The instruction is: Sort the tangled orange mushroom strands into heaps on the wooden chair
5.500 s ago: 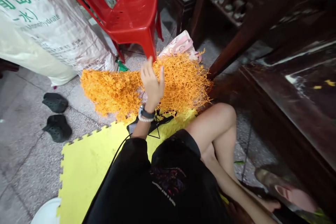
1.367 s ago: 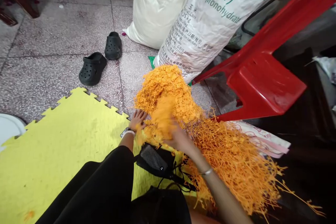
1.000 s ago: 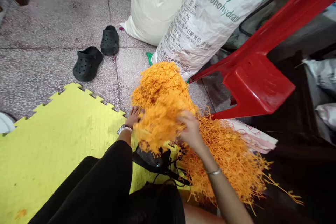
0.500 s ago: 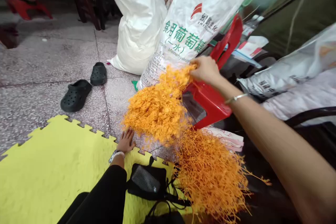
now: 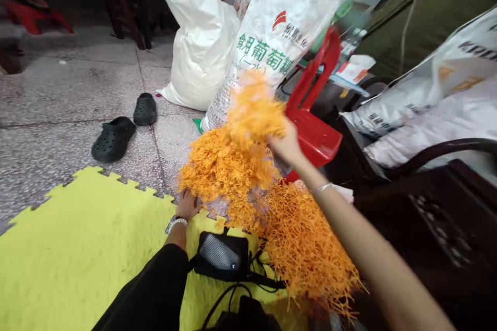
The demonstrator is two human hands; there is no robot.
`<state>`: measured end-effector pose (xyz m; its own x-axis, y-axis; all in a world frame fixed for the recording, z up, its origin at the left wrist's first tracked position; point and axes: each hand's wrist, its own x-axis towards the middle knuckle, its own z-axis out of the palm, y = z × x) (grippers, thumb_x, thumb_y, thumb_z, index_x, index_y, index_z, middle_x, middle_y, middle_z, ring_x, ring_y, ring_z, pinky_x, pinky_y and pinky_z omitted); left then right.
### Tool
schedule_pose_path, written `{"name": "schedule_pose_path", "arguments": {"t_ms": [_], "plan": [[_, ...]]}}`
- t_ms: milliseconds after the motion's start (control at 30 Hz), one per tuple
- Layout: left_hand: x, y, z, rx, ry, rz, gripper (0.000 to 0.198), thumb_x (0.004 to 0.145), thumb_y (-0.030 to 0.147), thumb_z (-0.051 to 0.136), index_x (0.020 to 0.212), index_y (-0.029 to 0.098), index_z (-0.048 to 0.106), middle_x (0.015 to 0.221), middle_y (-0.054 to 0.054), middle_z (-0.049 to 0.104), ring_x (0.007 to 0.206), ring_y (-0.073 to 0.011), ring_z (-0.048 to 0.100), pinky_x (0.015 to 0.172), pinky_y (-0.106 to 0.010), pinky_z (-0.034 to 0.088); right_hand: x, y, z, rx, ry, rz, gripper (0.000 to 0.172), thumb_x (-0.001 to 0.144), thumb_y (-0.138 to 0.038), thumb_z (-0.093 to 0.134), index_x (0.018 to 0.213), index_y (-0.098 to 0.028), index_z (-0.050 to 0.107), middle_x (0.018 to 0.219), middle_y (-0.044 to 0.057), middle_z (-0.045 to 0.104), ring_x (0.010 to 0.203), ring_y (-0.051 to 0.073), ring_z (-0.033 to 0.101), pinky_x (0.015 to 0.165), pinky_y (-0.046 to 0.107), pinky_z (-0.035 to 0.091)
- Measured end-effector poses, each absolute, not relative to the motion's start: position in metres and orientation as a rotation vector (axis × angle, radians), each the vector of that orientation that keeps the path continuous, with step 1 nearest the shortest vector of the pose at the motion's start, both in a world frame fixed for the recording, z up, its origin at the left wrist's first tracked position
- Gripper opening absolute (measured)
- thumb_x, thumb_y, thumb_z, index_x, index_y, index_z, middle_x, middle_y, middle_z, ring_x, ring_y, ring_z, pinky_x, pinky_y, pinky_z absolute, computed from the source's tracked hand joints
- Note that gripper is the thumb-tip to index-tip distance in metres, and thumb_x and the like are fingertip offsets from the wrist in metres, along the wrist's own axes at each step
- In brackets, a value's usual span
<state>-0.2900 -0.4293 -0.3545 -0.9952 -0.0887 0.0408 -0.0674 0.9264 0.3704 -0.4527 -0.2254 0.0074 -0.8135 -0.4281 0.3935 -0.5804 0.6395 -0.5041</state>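
My right hand (image 5: 285,142) is closed on a bunch of thin orange plastic-looking pieces (image 5: 256,111), smeared by motion and lifted in front of the printed white sack. Below it lies a heap of small curly orange pieces (image 5: 213,165) on the speckled floor. To the right, a second heap of long, branching orange strands (image 5: 310,248) spreads out under my right forearm. My left hand (image 5: 188,204) rests with its fingers out on the floor at the near edge of the curly heap, just beyond the yellow foam mat (image 5: 97,232).
Behind the heaps stand a printed white sack (image 5: 267,36), a plain white sack (image 5: 198,46) and a red plastic chair (image 5: 316,137). Black clogs (image 5: 112,139) lie on the left. A black device with a mesh front (image 5: 221,256) and cables sits by the mat's near edge. Dark wooden furniture (image 5: 427,217) is at right.
My right hand has moved left and down, toward me, swinging the orange bunch upward into a blur. The left hand stays on the floor. The view has shifted slightly.
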Motion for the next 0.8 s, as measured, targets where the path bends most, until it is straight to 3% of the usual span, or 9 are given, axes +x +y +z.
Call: {"name": "schedule_pose_path", "arguments": {"t_ms": [100,200,300,400,433,500,600,700,800], "plan": [[-0.291,-0.432,-0.358,0.135,-3.043,-0.554,0.042,0.080,0.042,0.055,0.105,0.012,0.067,0.126,-0.019,0.060,0.130,-0.0354,0.043,0.113,-0.049,0.024,-0.425,-0.218,-0.054,0.723,-2.809,0.838,0.047,0.075,-0.020,0.068,0.120,-0.013,0.053,0.117,0.014,0.061,0.108,0.027,0.058,0.095,0.046,0.046],[-0.291,-0.433,-0.362,0.142,-3.057,-0.543,0.050,0.082,0.043,0.052,0.117,0.009,0.061,0.136,-0.021,0.053,0.135,-0.0345,0.038,0.115,-0.047,0.022,-0.407,-0.204,-0.099,0.519,-2.917,0.713,0.071,0.067,-0.015,0.067,0.133,-0.013,0.042,0.133,0.021,0.051,0.125,0.038,0.046,0.105,0.061,0.030],[-0.290,-0.433,-0.361,0.132,-3.060,-0.540,0.050,0.085,0.042,0.048,0.123,0.010,0.057,0.139,-0.019,0.050,0.139,-0.0319,0.033,0.116,-0.046,0.019,-0.417,-0.198,-0.113,0.223,-2.953,0.626,0.082,0.062,-0.014,0.068,0.138,-0.013,0.038,0.141,0.025,0.041,0.136,0.043,0.029,0.108,0.069,0.010],[-0.289,-0.431,-0.358,0.121,-3.052,-0.551,0.050,0.086,0.041,0.047,0.124,0.009,0.057,0.140,-0.019,0.050,0.140,-0.0311,0.032,0.117,-0.046,0.019,-0.444,-0.200,-0.109,0.080,-2.940,0.812,0.078,0.053,-0.012,0.071,0.129,-0.010,0.049,0.147,0.027,0.029,0.142,0.043,0.011,0.112,0.063,0.009],[-0.289,-0.430,-0.357,0.124,-3.047,-0.557,0.051,0.086,0.040,0.047,0.125,0.009,0.057,0.140,-0.019,0.050,0.139,-0.0312,0.033,0.116,-0.046,0.020,-0.453,-0.202,-0.107,0.088,-2.937,0.892,0.075,0.052,-0.011,0.071,0.124,-0.010,0.053,0.148,0.026,0.028,0.143,0.042,0.012,0.113,0.059,0.015],[-0.289,-0.428,-0.355,0.129,-3.043,-0.570,0.052,0.086,0.039,0.046,0.127,0.008,0.056,0.141,-0.020,0.049,0.139,-0.0313,0.034,0.116,-0.046,0.021,-0.466,-0.205,-0.103,0.140,-2.941,1.016,0.065,0.052,-0.010,0.068,0.116,-0.009,0.058,0.142,0.024,0.040,0.138,0.037,0.031,0.110,0.050,0.031],[-0.289,-0.427,-0.355,0.121,-3.060,-0.592,0.050,0.085,0.039,0.047,0.124,0.010,0.058,0.137,-0.019,0.053,0.136,-0.0321,0.038,0.115,-0.047,0.022,-0.478,-0.205,-0.089,0.212,-2.921,1.230,0.044,0.058,-0.012,0.062,0.103,-0.011,0.063,0.112,0.015,0.066,0.106,0.026,0.061,0.093,0.039,0.049],[-0.288,-0.427,-0.353,0.109,-3.096,-0.610,0.041,0.083,0.039,0.049,0.108,0.011,0.067,0.117,-0.019,0.066,0.130,-0.0341,0.045,0.114,-0.049,0.023,-0.488,-0.201,-0.038,0.241,-2.817,1.407,0.030,0.066,-0.017,0.059,0.095,-0.011,0.063,0.093,0.009,0.071,0.086,0.020,0.066,0.079,0.032,0.054],[-0.287,-0.426,-0.351,0.123,-3.109,-0.616,0.034,0.082,0.036,0.049,0.095,0.014,0.071,0.110,-0.018,0.069,0.128,-0.0350,0.047,0.113,-0.050,0.022,-0.503,-0.205,0.066,0.286,-2.641,1.519,0.028,0.075,-0.023,0.052,0.098,-0.010,0.059,0.098,0.010,0.070,0.081,0.015,0.066,0.070,0.025,0.053]]}}
